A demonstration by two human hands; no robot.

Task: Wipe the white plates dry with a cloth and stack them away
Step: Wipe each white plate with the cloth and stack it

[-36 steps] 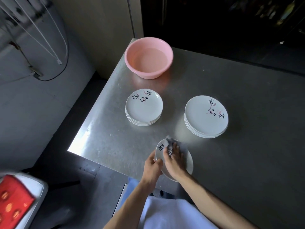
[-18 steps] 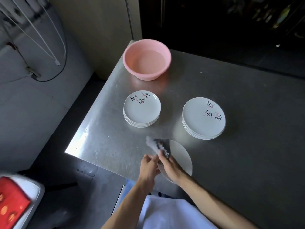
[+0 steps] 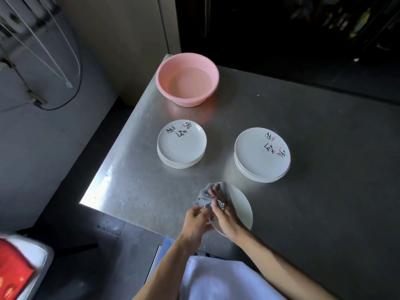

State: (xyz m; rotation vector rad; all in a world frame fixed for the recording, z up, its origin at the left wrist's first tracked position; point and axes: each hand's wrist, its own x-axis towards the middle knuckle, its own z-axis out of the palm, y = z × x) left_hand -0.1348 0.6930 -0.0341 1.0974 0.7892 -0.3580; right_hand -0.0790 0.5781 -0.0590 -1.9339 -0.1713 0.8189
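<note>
Steel table [image 3: 324,191]: step in hand is wiping. One held plate [image 3: 240,204] sits tilted over the table's 6 o'clock edge. A grey cloth [image 3: 204,194] is bunched on its 10 o'clock rim. L hand [image 3: 195,223] grips the plate's near rim w/ fingers curled round it. R hand [image 3: 225,219] has its fingers clamped on the cloth, pressing it to the plate face.

Next move, prob.: finish the rim, then lower the plate flat and centred onto a pile. Can't tell which pile is the dried one. It needs a gentle set-down, as glazed plates slide.

Counts, big to small:
- 1 table.
- 1 pink basin [image 3: 186,100] at 12 o'clock, w/ what looks like water in it.
- 2 piles: R stack [image 3: 257,156] at 2 o'clock from the hands, approx. 3–4 plates by the rims; L stack [image 3: 181,146] at 11 o'clock, approx. 4.
- 1 plate in hand.
- 1 cloth.
- 2 hands.
</note>
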